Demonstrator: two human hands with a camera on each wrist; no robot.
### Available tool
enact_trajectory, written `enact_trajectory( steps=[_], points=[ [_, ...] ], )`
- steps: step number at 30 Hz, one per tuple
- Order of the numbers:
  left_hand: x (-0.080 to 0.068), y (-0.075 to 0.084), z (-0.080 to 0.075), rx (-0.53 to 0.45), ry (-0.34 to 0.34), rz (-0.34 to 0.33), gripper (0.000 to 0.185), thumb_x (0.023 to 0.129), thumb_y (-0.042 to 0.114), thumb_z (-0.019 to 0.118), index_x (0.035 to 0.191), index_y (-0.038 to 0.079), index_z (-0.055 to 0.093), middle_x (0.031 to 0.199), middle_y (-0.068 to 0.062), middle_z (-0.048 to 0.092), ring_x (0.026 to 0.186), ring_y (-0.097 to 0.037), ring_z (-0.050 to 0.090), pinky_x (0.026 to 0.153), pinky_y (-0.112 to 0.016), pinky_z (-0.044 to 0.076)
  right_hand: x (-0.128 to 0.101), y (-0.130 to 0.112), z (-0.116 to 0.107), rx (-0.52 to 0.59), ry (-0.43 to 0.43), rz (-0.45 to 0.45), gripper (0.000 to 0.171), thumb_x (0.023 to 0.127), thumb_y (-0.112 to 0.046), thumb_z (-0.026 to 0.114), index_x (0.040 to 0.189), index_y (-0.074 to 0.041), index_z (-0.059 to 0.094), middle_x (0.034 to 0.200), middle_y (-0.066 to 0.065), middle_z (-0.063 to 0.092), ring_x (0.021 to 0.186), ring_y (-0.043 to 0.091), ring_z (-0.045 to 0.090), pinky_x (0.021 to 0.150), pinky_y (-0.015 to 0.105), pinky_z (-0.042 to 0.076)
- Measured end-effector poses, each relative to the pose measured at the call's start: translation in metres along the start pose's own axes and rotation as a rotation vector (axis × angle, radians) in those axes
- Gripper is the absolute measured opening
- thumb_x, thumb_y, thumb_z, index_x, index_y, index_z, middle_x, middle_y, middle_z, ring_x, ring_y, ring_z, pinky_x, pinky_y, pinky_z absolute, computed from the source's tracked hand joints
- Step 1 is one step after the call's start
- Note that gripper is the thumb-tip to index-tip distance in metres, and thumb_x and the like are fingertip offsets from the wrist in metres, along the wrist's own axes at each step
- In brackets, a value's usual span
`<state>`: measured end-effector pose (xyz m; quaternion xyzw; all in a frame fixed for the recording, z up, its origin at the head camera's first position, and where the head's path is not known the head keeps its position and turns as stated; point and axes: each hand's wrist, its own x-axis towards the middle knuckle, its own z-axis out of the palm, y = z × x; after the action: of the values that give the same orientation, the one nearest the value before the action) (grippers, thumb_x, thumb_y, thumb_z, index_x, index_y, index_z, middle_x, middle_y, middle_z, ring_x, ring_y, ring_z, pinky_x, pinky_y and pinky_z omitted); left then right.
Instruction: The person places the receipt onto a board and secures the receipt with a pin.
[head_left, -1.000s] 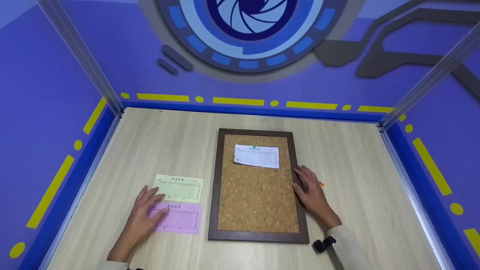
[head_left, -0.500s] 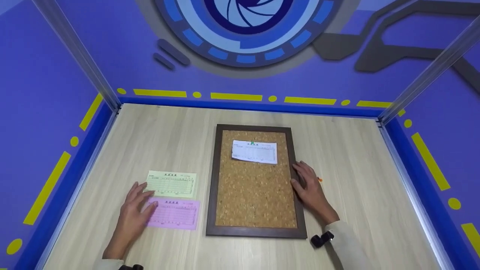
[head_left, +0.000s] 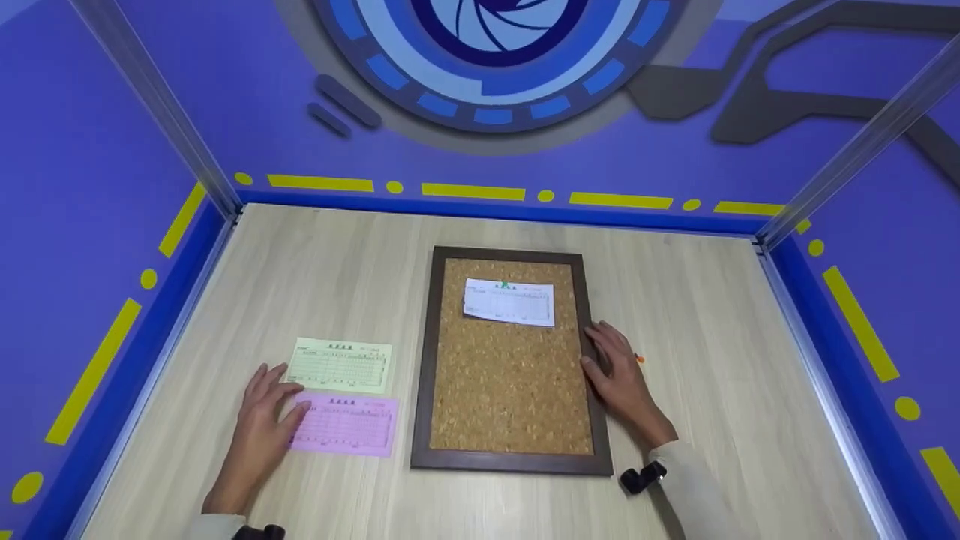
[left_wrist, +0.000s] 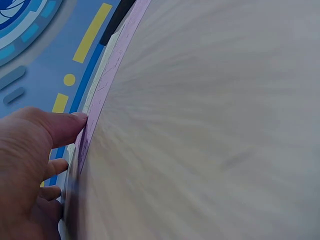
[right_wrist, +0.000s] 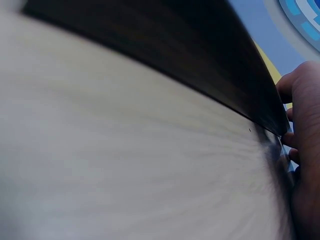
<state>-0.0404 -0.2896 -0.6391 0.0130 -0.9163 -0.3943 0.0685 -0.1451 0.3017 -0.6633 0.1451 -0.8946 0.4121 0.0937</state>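
A cork board [head_left: 510,390] in a dark brown frame lies flat on the table. Near its top, a white printed slip [head_left: 508,304] hangs from a green pushpin [head_left: 505,284]. My right hand [head_left: 621,382] rests against the frame's right side, thumb and fingertips at its edge. To the left of the board lie a light green slip [head_left: 341,367] and, just below it, a pink slip [head_left: 349,426]. My left hand [head_left: 259,427] touches their left edges with loosely bent fingers, its thumb [left_wrist: 70,125] on the pink slip in the left wrist view.
A small orange object [head_left: 640,358] sits on the wood-grain table [head_left: 720,360] right behind my right hand, partly hidden by it. Blue and purple panels [head_left: 487,165] with yellow marks wall the table at the back and sides.
My left hand and the two coloured slips have shifted slightly left, away from the board. The camera view has tilted a little. My right hand stays at the frame.
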Motion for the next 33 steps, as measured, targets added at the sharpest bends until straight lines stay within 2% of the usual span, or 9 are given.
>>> enact_trajectory(
  steps=[8, 13, 18, 20, 22, 24, 27, 31, 33],
  points=[
    [0.002, 0.001, 0.0, 0.007, 0.001, 0.008, 0.017, 0.097, -0.001, 0.08, 0.111, -0.002, 0.071, 0.16, -0.028, 0.046, 0.161, -0.052, 0.021, 0.129, -0.07, 0.02, 0.0, 0.0, 0.0, -0.003, 0.003, -0.007, 0.052, 0.103, -0.009, 0.074, 0.153, 0.001, 0.061, 0.163, 0.024, 0.053, 0.158, 0.046, 0.039, 0.127, 0.066, 0.028],
    [0.002, 0.002, 0.001, 0.018, 0.005, -0.006, 0.013, 0.096, -0.003, 0.079, 0.104, -0.001, 0.069, 0.154, -0.025, 0.046, 0.154, -0.046, 0.03, 0.121, -0.063, 0.03, 0.0, 0.0, 0.0, -0.004, -0.005, -0.005, 0.052, 0.104, -0.011, 0.073, 0.153, 0.001, 0.061, 0.163, 0.024, 0.053, 0.159, 0.045, 0.038, 0.128, 0.066, 0.028],
    [0.001, 0.004, 0.001, 0.026, 0.004, -0.005, 0.011, 0.098, -0.002, 0.078, 0.103, -0.002, 0.068, 0.151, -0.024, 0.047, 0.15, -0.044, 0.032, 0.118, -0.056, 0.032, 0.0, 0.001, 0.0, -0.007, 0.001, -0.015, 0.052, 0.104, -0.01, 0.074, 0.153, 0.002, 0.061, 0.163, 0.024, 0.053, 0.158, 0.046, 0.039, 0.127, 0.066, 0.029],
    [0.001, 0.005, 0.001, 0.036, 0.014, 0.0, 0.009, 0.099, -0.002, 0.077, 0.102, -0.003, 0.069, 0.15, -0.022, 0.048, 0.15, -0.042, 0.033, 0.117, -0.047, 0.033, 0.0, 0.001, 0.0, -0.008, 0.002, -0.012, 0.052, 0.104, -0.01, 0.074, 0.153, 0.001, 0.061, 0.163, 0.024, 0.053, 0.158, 0.046, 0.039, 0.127, 0.066, 0.029],
    [0.001, 0.007, 0.001, 0.037, 0.029, 0.005, 0.006, 0.1, -0.002, 0.077, 0.101, -0.002, 0.071, 0.149, -0.02, 0.05, 0.149, -0.04, 0.035, 0.116, -0.033, 0.032, 0.0, 0.0, 0.001, -0.01, 0.001, -0.007, 0.052, 0.104, -0.011, 0.074, 0.153, 0.001, 0.061, 0.163, 0.024, 0.052, 0.158, 0.045, 0.038, 0.127, 0.066, 0.03],
    [0.0, 0.009, 0.001, 0.028, 0.04, 0.01, 0.005, 0.101, -0.001, 0.076, 0.1, 0.0, 0.072, 0.148, -0.018, 0.052, 0.146, -0.038, 0.039, 0.108, -0.017, 0.032, 0.0, 0.0, 0.001, -0.009, 0.0, -0.001, 0.052, 0.103, -0.01, 0.074, 0.153, 0.001, 0.061, 0.163, 0.024, 0.053, 0.158, 0.046, 0.038, 0.127, 0.067, 0.03],
    [0.0, 0.014, 0.002, -0.007, 0.063, 0.033, 0.008, 0.099, -0.003, 0.078, 0.096, 0.003, 0.073, 0.144, -0.016, 0.058, 0.143, -0.036, 0.044, 0.103, -0.004, 0.027, 0.0, -0.001, 0.0, -0.009, -0.001, -0.002, 0.052, 0.103, -0.009, 0.074, 0.152, 0.002, 0.061, 0.163, 0.025, 0.053, 0.158, 0.046, 0.039, 0.127, 0.067, 0.03],
    [0.001, 0.022, 0.001, -0.024, 0.093, 0.067, 0.012, 0.096, -0.007, 0.08, 0.096, 0.004, 0.075, 0.123, -0.012, 0.071, 0.122, -0.028, 0.062, 0.097, -0.003, 0.037, 0.001, -0.001, -0.001, -0.008, -0.009, -0.007, 0.051, 0.104, -0.008, 0.073, 0.152, 0.002, 0.061, 0.163, 0.025, 0.053, 0.158, 0.046, 0.038, 0.127, 0.066, 0.031],
    [0.004, 0.026, 0.0, -0.021, 0.087, 0.068, 0.012, 0.097, -0.005, 0.08, 0.097, 0.005, 0.076, 0.111, -0.01, 0.075, 0.105, -0.023, 0.069, 0.087, -0.006, 0.046, 0.0, -0.001, -0.001, -0.005, -0.01, -0.006, 0.051, 0.104, -0.009, 0.073, 0.152, 0.003, 0.061, 0.162, 0.026, 0.053, 0.158, 0.047, 0.038, 0.127, 0.066, 0.031]
  ],
)
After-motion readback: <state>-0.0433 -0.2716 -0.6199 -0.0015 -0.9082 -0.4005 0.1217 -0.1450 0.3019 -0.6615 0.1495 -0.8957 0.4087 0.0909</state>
